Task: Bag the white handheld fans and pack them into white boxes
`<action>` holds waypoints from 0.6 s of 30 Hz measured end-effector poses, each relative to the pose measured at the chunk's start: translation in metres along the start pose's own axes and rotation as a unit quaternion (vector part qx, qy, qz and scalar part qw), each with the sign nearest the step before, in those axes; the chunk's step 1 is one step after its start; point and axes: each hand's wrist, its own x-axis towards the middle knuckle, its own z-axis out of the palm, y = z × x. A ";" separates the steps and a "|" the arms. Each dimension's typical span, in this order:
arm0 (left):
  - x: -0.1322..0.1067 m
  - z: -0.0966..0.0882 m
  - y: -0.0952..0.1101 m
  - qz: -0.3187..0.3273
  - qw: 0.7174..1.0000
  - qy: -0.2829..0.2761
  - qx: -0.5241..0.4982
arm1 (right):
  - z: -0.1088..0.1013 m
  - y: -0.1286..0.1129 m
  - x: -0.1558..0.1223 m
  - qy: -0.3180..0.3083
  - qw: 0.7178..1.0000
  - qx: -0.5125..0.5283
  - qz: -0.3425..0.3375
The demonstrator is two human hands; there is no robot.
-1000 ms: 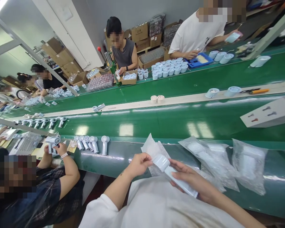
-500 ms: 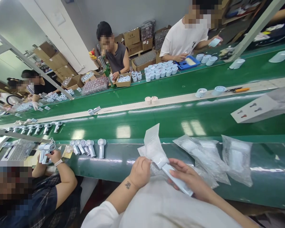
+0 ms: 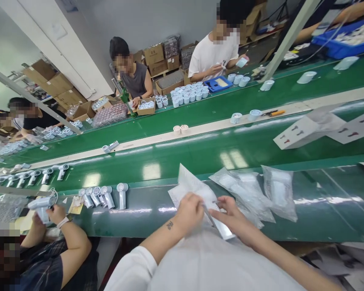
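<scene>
In front of my lap, a pale blue handheld fan sits with its head end inside a clear plastic bag, while the handle sticks out toward me. My left hand is closed, pinching the bag close to its mouth beside the handle. My right hand grips the handle from the other side, thumb across it. Just beyond my right hand, several bagged fans lie on the green bench, with one more bagged fan to their right.
Several unbagged fans stand in a row on the bench to the left. A co-worker's hands hold another fan at far left. Across the green conveyor, cutters and a folded white carton lie at right.
My left hand has moved along the bag to the fan's handle. The fan has turned so its narrow side shows, and my right hand has shifted up the handle. The view has swung right.
</scene>
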 end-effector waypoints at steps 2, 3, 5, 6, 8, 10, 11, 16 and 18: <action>0.003 0.004 0.003 0.015 1.000 -0.015 -0.003 | -0.003 -0.007 -0.005 -0.017 0.998 0.042 0.046; 0.004 0.005 0.004 0.031 0.999 -0.035 -0.003 | -0.003 -0.009 -0.007 -0.029 0.995 0.066 0.069; 0.006 0.009 0.007 0.045 0.997 -0.070 0.006 | -0.002 -0.011 -0.008 -0.041 0.990 0.097 0.093; 0.007 0.010 0.008 0.042 0.996 -0.077 0.016 | -0.001 -0.009 -0.008 -0.031 0.989 0.105 0.095; 0.008 0.011 0.010 0.050 0.994 -0.083 0.041 | -0.001 -0.002 -0.005 -0.006 0.989 0.115 0.088; 0.007 0.011 0.011 0.069 0.992 -0.097 0.050 | -0.007 0.007 -0.003 0.024 0.995 0.073 0.062; 0.006 0.009 0.011 0.064 0.991 -0.103 0.047 | -0.011 0.010 -0.004 0.039 0.998 0.020 0.035; 0.001 -0.002 0.019 -0.019 0.993 -0.114 -0.020 | -0.045 0.001 -0.031 -0.010 0.932 -0.306 -0.192; 0.003 -0.005 0.025 -0.016 0.989 -0.139 -0.055 | -0.055 -0.011 -0.044 -0.078 0.918 -0.339 -0.192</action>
